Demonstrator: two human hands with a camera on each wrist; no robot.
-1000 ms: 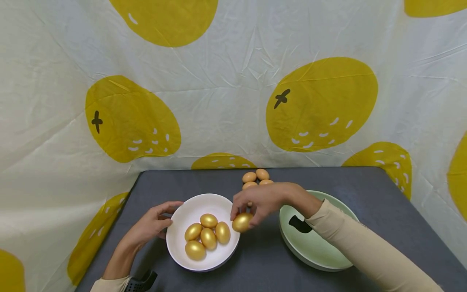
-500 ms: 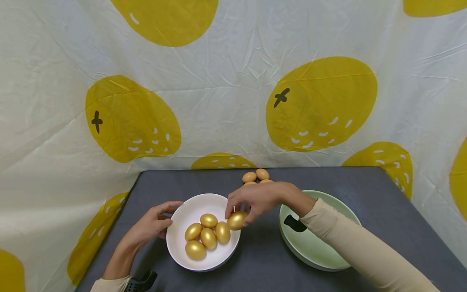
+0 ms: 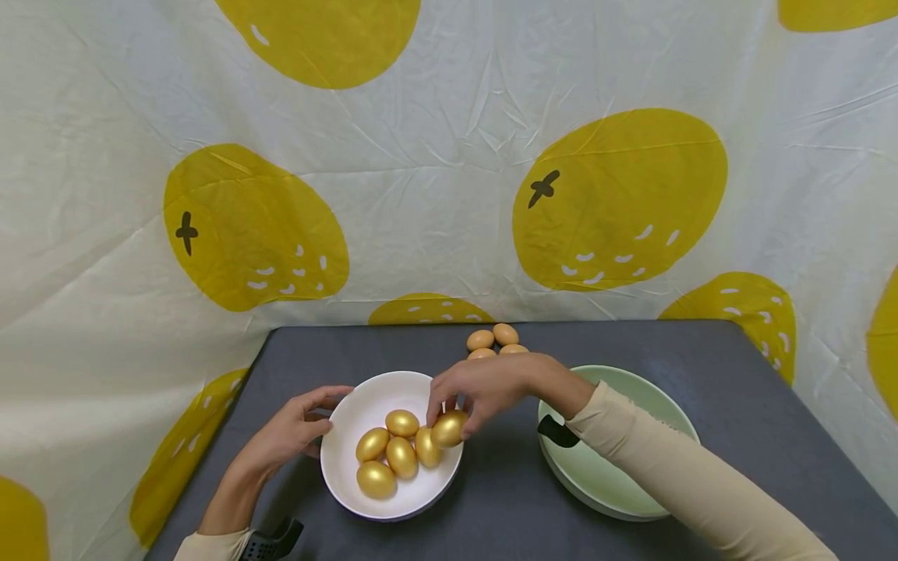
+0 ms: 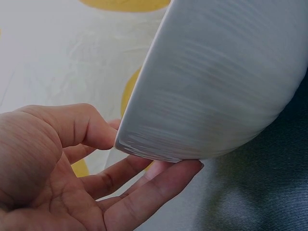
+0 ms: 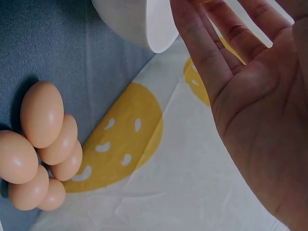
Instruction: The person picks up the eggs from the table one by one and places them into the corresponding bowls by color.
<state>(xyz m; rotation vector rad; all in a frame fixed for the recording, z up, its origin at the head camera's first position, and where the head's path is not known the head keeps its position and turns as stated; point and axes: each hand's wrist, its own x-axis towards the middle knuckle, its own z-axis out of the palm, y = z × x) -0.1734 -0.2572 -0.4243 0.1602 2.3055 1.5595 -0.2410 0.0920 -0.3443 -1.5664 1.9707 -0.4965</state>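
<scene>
My right hand [image 3: 487,393] grips a shiny golden egg [image 3: 450,428] between thumb and fingers. It is over the right side of the white bowl [image 3: 365,405], just above another golden egg [image 3: 426,447]. Several golden eggs [image 3: 402,458] lie inside that bowl. At its left rim my left hand [image 3: 284,430] holds the bowl. In the left wrist view, the thumb touches the rim of the white bowl [image 4: 207,82] while the fingers [image 4: 159,190] lie against its outer side. The right wrist view shows my right palm [image 5: 260,110], with the held egg almost wholly cut off at the top.
A pale green bowl [image 3: 603,483] stands on the right, partly under my right forearm. Several brown eggs [image 3: 480,340] lie at the back of the dark table [image 3: 323,351]; the right wrist view shows more brown eggs [image 5: 42,114] clustered there. Behind hangs a patterned cloth [image 3: 435,210].
My right hand has moved left with the golden egg, from the white bowl's right rim to over its inside. The left hand has stayed at the rim.
</scene>
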